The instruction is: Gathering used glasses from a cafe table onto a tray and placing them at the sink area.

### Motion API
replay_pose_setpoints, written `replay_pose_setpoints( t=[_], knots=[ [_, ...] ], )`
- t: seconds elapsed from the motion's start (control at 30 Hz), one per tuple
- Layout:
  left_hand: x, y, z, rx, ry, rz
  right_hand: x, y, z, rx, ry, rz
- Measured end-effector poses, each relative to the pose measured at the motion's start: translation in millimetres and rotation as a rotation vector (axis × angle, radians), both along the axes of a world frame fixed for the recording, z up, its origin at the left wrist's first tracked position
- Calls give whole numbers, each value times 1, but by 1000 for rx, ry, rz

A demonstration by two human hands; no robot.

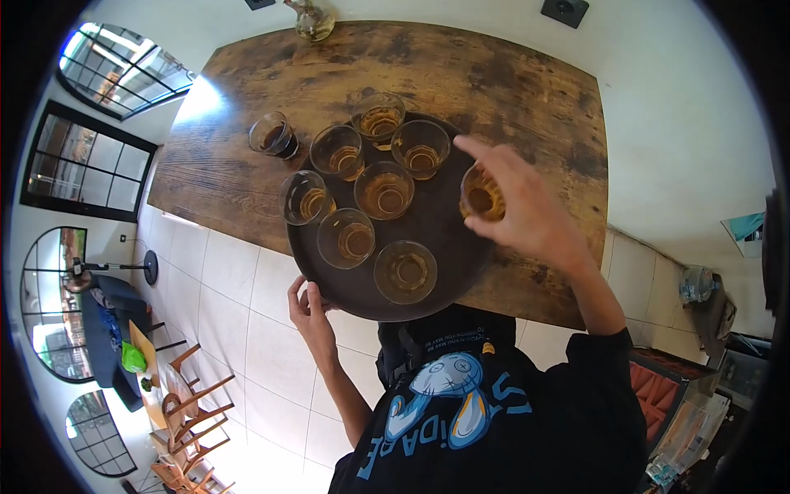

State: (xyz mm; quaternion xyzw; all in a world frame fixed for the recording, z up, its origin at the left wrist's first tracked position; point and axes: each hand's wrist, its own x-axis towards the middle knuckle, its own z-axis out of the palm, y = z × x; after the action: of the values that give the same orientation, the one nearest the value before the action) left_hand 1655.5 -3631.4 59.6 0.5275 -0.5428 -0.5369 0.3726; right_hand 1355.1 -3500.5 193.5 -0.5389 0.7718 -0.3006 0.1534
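A round dark serving tray (345,296) extends past the near edge of the wooden table (494,80). Several clear glasses with amber liquid stand on it, among them one at its near side (405,272) and one near its middle (384,191). My left hand (313,312) holds the tray's rim at the lower left. My right hand (521,200) grips another glass of amber liquid (482,194) at the tray's right side; whether that glass touches the tray is unclear. A glass with dark liquid (274,137) stands on the table, left of the tray.
A glass vase (313,23) stands at the table's far edge by the wall. Wooden chairs (185,395), a dark sofa (114,327) and a standing fan (148,267) are on the tiled floor to the left. A red-and-black cabinet (660,389) is at the right.
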Motion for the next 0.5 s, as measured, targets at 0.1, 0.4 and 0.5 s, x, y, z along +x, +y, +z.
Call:
replay_pose_setpoints(
  t=[0.1, 0.4, 0.5],
  knots=[
    [-3, -10, 4, -29, -8, -16, 23, -1, -13, -17, 57, 60],
    [-33, -8, 15, -144, -1, -138, 45, -12, -35, -18, 4, 17],
    [-31, -13, 4, -112, 23, -154, 43, 0, -26, -9, -77, 6]
  ],
)
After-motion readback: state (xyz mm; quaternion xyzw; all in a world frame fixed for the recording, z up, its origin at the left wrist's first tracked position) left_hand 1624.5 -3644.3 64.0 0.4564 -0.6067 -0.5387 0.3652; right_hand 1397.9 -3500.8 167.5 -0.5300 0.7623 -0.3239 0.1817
